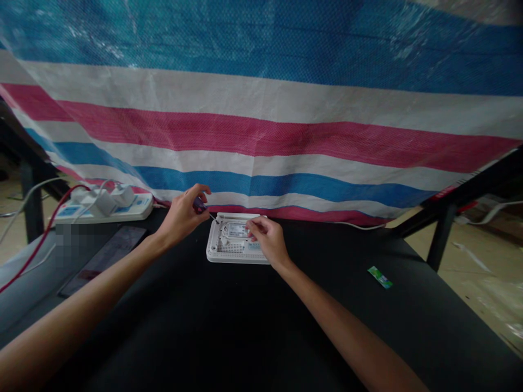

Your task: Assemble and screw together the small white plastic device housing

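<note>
A white plastic device [231, 256] with labels and a vent grid lies flat on the black table [229, 326]. My left hand [186, 213] is closed round the dark purple handle of a screwdriver [200, 204], whose thin shaft slants down to the device's upper left corner. Over the right part of the device is my right hand [267, 238], its fingers pinched together near the label; whatever they hold, if anything, is too small to make out.
A white power strip [141, 208] with plugs and cables stands at the back left, a dark phone [108, 256] in front of it. A small green packet [379, 277] lies at the right. Behind the table hangs a striped plastic sheet [286, 136].
</note>
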Tool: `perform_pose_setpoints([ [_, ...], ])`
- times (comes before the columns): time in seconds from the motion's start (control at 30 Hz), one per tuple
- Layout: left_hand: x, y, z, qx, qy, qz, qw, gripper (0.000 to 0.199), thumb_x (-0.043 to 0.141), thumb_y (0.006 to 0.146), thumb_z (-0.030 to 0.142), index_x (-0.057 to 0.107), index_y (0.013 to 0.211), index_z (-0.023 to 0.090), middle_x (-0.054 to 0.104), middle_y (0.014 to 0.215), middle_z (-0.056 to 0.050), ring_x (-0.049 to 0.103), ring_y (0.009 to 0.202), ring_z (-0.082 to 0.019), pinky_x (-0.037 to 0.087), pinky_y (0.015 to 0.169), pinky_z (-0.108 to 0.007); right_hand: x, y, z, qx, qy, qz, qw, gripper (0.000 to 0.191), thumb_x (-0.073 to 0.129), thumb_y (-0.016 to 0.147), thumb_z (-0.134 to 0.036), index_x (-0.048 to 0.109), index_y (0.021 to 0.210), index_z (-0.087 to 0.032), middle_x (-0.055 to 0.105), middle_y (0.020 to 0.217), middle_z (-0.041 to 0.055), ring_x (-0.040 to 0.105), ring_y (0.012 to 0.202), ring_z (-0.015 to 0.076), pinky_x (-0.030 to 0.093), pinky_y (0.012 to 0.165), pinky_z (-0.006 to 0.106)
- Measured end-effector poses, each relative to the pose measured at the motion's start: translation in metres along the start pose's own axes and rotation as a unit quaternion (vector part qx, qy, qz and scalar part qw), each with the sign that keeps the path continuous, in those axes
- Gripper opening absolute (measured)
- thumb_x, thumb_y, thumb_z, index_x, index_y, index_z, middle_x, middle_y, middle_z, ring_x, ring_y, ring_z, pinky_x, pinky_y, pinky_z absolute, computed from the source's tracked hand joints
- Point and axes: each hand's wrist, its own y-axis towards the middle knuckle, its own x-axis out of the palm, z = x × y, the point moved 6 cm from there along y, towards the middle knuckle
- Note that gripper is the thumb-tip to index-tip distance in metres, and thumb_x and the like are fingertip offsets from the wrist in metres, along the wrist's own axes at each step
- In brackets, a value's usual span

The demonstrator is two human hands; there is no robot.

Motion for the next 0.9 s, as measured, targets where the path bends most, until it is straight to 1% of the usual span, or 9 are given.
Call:
perform_pose_setpoints([
  [0.2,0.002,-0.001,0.000,0.030,0.050,-0.012,0.998,0.042,0.066,0.065,0.007,0.061,0.104,0.023,0.062,0.087,-0.002,0.056,0.068,-0.015,0.041,0.064,-0.027,0.000,0.000,0.002,0.004,0.004,-0.001,1.000,0.027,0.067,0.078,-0.044,0.068,0.075,-0.018,0.068,0.072,0.0042,0.063,0.060,0.0157,0.050,0.050,0.025],
  [0.5,0.013,-0.004,-0.002,0.055,0.077,-0.042,0.995,0.041,0.065,0.069,0.010,0.060,0.107,0.023,0.061,0.090,-0.003,0.056,0.067,-0.015,0.042,0.065,-0.027,0.001,0.000,0.003,0.003,0.001,-0.004,1.000,0.026,0.067,0.079,-0.043,0.068,0.076,-0.017,0.068,0.074,0.0048,0.064,0.061,0.0158,0.049,0.050,0.024],
  [0.57,0.017,-0.003,0.000,0.063,0.086,-0.059,0.993,0.043,0.064,0.068,0.009,0.059,0.109,0.023,0.062,0.091,-0.003,0.056,0.067,-0.015,0.041,0.065,-0.027,0.001,0.000,0.004,0.003,-0.002,-0.005,1.000,0.026,0.066,0.079,-0.043,0.069,0.077,-0.017,0.069,0.074,0.0048,0.064,0.061,0.0158,0.049,0.051,0.024],
  [0.63,0.022,-0.002,0.002,0.074,0.092,-0.089,0.989,0.043,0.062,0.069,0.008,0.058,0.110,0.022,0.061,0.091,-0.003,0.055,0.068,-0.016,0.041,0.066,-0.028,0.002,0.001,0.006,0.004,-0.008,-0.004,1.000,0.026,0.066,0.079,-0.043,0.069,0.077,-0.017,0.069,0.074,0.0048,0.064,0.060,0.0158,0.049,0.051,0.024],
  [0.73,0.030,0.001,0.008,0.096,0.086,-0.119,0.985,0.037,0.059,0.072,0.009,0.058,0.107,0.020,0.061,0.088,-0.002,0.056,0.071,-0.017,0.041,0.068,-0.029,0.002,0.001,0.007,0.001,-0.016,-0.003,1.000,0.026,0.065,0.079,-0.042,0.069,0.078,-0.016,0.069,0.074,0.0051,0.064,0.060,0.0156,0.049,0.051,0.024],
  [0.77,0.031,0.003,0.009,0.103,0.076,-0.114,0.985,0.030,0.058,0.074,0.010,0.059,0.102,0.020,0.061,0.087,-0.002,0.056,0.073,-0.017,0.041,0.070,-0.029,0.002,0.001,0.007,0.000,-0.019,-0.004,1.000,0.026,0.065,0.079,-0.042,0.069,0.078,-0.016,0.069,0.074,0.0050,0.064,0.060,0.0155,0.049,0.051,0.024],
  [0.83,0.035,0.008,0.009,0.103,0.037,-0.082,0.991,0.012,0.053,0.083,0.015,0.060,0.093,0.019,0.061,0.082,-0.002,0.056,0.074,-0.017,0.042,0.071,-0.028,0.002,0.001,0.007,-0.001,-0.025,-0.005,1.000,0.026,0.064,0.079,-0.042,0.068,0.078,-0.016,0.069,0.073,0.0046,0.064,0.059,0.0155,0.049,0.051,0.024],
  [0.87,0.037,0.010,0.006,0.089,0.004,-0.054,0.994,0.011,0.050,0.088,0.020,0.060,0.090,0.019,0.061,0.079,-0.002,0.056,0.073,-0.016,0.042,0.070,-0.028,0.003,0.001,0.006,-0.002,-0.028,-0.006,1.000,0.025,0.064,0.080,-0.041,0.068,0.078,-0.017,0.069,0.072,0.0045,0.064,0.059,0.0155,0.049,0.052,0.024],
  [0.9,0.039,0.012,0.002,0.062,-0.035,-0.026,0.997,0.017,0.046,0.093,0.026,0.061,0.092,0.019,0.059,0.074,-0.001,0.054,0.068,-0.015,0.041,0.066,-0.026,0.003,0.001,0.006,-0.002,-0.031,-0.008,0.999,0.024,0.064,0.080,-0.040,0.068,0.077,-0.017,0.069,0.072,0.0044,0.064,0.059,0.0157,0.048,0.052,0.024],
])
